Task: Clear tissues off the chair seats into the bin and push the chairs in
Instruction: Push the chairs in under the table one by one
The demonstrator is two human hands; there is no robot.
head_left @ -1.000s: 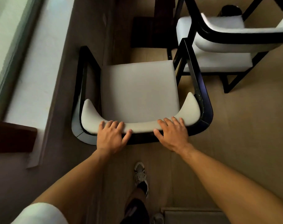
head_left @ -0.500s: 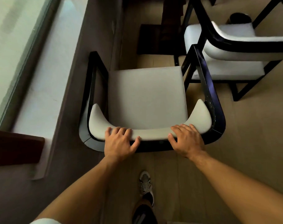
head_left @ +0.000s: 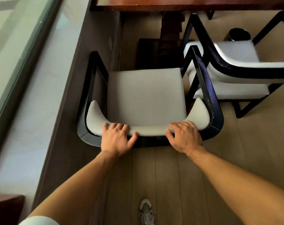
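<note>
Hands: left hand [head_left: 116, 140] and right hand [head_left: 184, 138] are curled over the backrest top, well apart.
Chair: black-framed armchair with pale padded seat [head_left: 146, 96] is placed near the dark wooden table [head_left: 186, 3], seat bare.
Handling: judged heavy, stiff; best gripped at the rigid back rail.

Floor [head_left: 259, 143]: pale wood planks. Standing on it: near chair [head_left: 146, 98], dark frame, pale seat; second chair [head_left: 235, 75] just beside it, right; black bin [head_left: 238, 34] beyond; table pedestal base [head_left: 147, 54]; one shoe [head_left: 146, 211] at the near edge.
</note>
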